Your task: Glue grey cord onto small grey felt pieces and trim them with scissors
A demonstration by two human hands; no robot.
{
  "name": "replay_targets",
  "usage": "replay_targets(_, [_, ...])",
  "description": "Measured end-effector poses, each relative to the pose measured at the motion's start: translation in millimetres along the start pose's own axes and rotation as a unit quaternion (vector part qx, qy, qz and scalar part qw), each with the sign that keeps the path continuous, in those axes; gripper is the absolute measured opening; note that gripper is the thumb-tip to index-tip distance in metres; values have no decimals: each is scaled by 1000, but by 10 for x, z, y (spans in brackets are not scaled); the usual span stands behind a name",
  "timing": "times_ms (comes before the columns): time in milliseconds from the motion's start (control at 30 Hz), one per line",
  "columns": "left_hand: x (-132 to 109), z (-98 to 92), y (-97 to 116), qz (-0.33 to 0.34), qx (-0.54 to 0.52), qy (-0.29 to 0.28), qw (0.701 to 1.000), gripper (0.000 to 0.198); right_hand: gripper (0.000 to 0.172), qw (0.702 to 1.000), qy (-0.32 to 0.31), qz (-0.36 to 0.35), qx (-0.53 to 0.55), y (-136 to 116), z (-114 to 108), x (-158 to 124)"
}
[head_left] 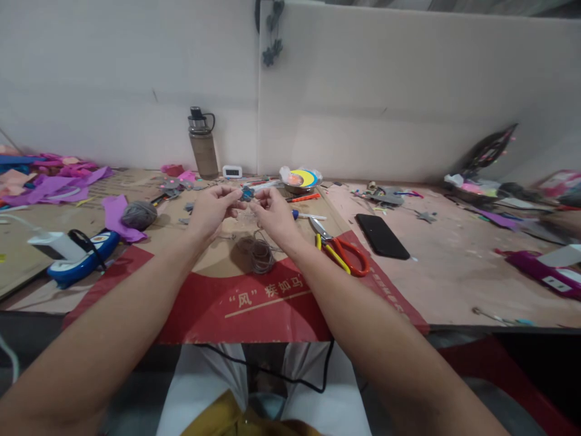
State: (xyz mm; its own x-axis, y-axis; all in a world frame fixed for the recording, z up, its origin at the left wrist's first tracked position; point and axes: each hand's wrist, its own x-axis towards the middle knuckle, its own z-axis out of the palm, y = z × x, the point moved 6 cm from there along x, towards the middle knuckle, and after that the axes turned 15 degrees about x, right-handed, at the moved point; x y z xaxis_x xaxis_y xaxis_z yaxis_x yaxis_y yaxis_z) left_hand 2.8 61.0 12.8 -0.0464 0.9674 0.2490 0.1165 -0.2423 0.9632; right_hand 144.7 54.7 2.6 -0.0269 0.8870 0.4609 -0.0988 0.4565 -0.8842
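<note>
Fingers of the left hand (216, 209) and the right hand (273, 215) pinch a small dark-blue piece (247, 194) between their tips, raised over the middle of the table; its exact shape is too small to make out.

Smooth white wall panels (376, 72) close off the far side of the room, meeting at an upright seam. Below them stretches a pale, pinkish table (436, 278), scuffed and strewn with scraps. Flat brown cardboard, its near part printed red (200, 315) with pale characters, lies beneath the hands. Upright at the far left of centre stands a translucent brownish bottle (203, 151) with a dark cap. To the right, a glossy black phone (382, 236) lies flat, near red-handled scissors (340, 247). Limp purple cloth (114, 213) on the left touches a fuzzy grey yarn ball (139, 214). Nearer than the fingers sits a loose coil of greyish cord (262, 259).
</note>
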Motion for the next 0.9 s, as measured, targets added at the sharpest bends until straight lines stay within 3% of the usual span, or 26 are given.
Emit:
replay_targets(100, [-24,29,15,1,7,-11,1000,8,7,992,16,-69,-101,-152,-63,-1])
replay_targets(300, [-54,75,17,-9,0,-19,1000,11,13,973,20,-114,-197,-275,-69,-35])
replay_targets(600, [-94,127,64,-27,-7,-47,998,9,15,972,28,-116,-205,-265,-111,-5])
replay_targets(800, [-84,154,34,2,25,-90,996,15,17,973,25,-112,-199,-282,-110,-15])
replay_targets(900, [-75,148,13,11,49,-85,995,13,18,973,24,-109,-200,-289,-105,-20])
